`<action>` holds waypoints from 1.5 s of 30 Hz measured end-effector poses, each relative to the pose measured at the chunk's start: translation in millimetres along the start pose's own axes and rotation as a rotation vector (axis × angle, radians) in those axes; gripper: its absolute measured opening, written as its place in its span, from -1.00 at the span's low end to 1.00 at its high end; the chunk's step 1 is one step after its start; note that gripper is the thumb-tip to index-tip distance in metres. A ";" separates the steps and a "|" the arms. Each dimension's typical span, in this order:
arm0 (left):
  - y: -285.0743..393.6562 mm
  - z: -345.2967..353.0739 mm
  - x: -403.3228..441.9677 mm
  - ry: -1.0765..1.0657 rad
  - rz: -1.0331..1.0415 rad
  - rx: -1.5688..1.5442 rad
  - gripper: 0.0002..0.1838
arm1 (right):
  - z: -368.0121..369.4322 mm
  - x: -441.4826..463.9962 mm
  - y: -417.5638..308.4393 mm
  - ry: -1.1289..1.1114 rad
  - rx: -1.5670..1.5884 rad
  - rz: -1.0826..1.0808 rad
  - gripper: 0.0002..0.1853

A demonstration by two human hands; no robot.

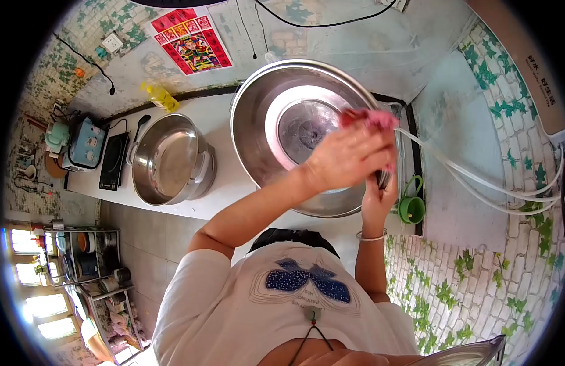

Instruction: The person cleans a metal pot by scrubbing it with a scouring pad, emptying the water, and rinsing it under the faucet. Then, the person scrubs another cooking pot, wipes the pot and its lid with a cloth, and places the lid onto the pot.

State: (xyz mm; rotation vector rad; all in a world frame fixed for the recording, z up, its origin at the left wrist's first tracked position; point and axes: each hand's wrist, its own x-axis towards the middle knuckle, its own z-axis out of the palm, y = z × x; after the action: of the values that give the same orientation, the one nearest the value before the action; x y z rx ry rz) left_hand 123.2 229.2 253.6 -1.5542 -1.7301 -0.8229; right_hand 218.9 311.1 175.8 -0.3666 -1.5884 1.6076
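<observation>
A large round metal pot point(249, 131), shiny inside, stands on the white counter. Over its right rim, my left hand point(352, 155) is closed on a pink and red cloth point(380, 119). Just below it, my right hand point(378, 198), with a bracelet at the wrist, is closed at the right edge of the large pot, apparently around the rim; its fingers are partly hidden by my left hand. A smaller metal pot point(169, 161) with side handles sits to the left.
A yellow bottle point(161, 97), black ladle point(143, 121), black cooktop point(113, 161) and blue appliance point(87, 141) line the left counter point(224, 165). At the right are a green cup point(411, 209) and white hoses point(477, 177). A shelf rack point(90, 256) stands lower left.
</observation>
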 end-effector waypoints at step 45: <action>-27.9 -135.9 -167.3 0.207 -1.244 -0.492 -0.68 | -11.9 20.8 75.8 -0.089 0.820 0.780 -0.63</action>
State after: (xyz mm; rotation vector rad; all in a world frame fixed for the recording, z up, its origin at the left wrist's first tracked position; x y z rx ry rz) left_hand 116.4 19.7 196.3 -0.4003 -2.3638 -2.0151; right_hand 188.4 344.8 110.5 -0.4866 -0.7159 2.7215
